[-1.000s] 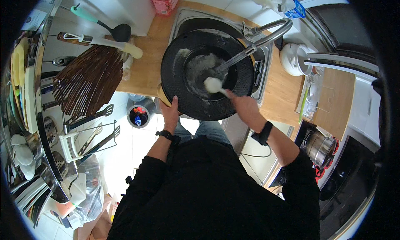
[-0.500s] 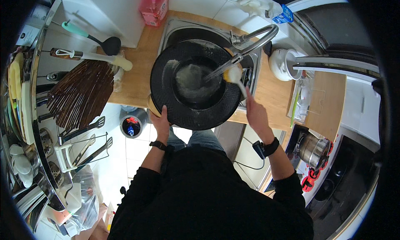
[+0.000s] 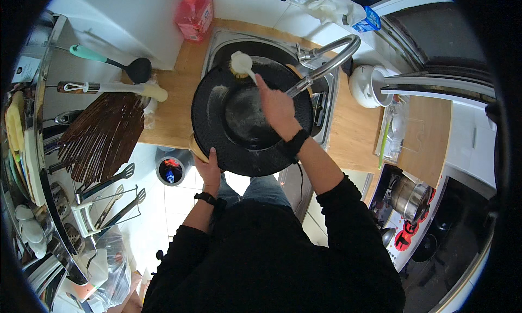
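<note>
A large black wok (image 3: 217, 131) lies over the sink (image 3: 212, 46), with a wet, shallow middle. My left hand (image 3: 209, 170) is closed on its near left rim by the light wooden handle (image 3: 198, 150), thumb on top. In my right hand (image 3: 278, 110) is a white dish brush (image 3: 241, 62), gripped by its handle. The brush's yellowish bristles rest against the wok's far inner wall. The tap (image 3: 331, 63) arches over the wok's right side, its spout end beside my right hand. My right hand and wrist hide part of the wok's right half.
A red bottle (image 3: 194, 16) stands at the back left of the wooden counter (image 3: 173, 109). Utensils and a dark whisk broom (image 3: 103, 133) hang at the left. White pots (image 3: 371, 85) stand right of the sink; a steel pot (image 3: 409, 196) is farther right. A bin (image 3: 173, 168) stands below.
My right hand has swept the brush from the wok's right rim leftward to its far wall. Running water at the tap and the cloudy pool in the wok no longer show.
</note>
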Demonstrator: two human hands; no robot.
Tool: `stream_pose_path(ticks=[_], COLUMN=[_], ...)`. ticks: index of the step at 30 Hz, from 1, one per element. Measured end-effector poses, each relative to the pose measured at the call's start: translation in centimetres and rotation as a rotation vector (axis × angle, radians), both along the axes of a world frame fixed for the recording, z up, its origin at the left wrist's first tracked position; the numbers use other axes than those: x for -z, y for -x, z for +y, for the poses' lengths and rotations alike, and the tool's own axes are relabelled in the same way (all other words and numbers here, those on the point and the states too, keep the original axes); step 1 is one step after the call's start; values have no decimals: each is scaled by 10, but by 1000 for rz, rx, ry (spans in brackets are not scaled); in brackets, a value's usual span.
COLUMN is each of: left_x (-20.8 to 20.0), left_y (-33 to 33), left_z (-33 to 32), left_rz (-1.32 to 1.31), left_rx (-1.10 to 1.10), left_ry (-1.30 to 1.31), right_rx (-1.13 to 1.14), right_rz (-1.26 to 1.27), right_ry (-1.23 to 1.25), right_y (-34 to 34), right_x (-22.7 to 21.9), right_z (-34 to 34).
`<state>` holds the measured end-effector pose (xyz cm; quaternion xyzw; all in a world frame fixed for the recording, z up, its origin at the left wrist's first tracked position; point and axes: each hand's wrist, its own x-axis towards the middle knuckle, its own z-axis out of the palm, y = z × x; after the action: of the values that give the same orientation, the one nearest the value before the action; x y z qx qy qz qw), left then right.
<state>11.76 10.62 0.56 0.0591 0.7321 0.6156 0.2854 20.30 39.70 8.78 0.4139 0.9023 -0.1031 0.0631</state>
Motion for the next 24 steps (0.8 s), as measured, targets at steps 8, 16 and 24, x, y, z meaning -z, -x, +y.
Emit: stream_pose_path(ticks=[8, 16, 24], left_x=[-8, -6, -9], left_y=[0, -6, -26], left_z=[3, 5, 32], left_rz=[12, -22, 32], left_rx=[-1, -35, -60], left_ry=[26, 65, 52], right_rx=[42, 39, 13], right_rz=[-180, -240, -141], right_ry=[3, -19, 27], right_y=[-143, -177, -185], right_x=[-42, -64, -32], right_z=[42, 12, 18])
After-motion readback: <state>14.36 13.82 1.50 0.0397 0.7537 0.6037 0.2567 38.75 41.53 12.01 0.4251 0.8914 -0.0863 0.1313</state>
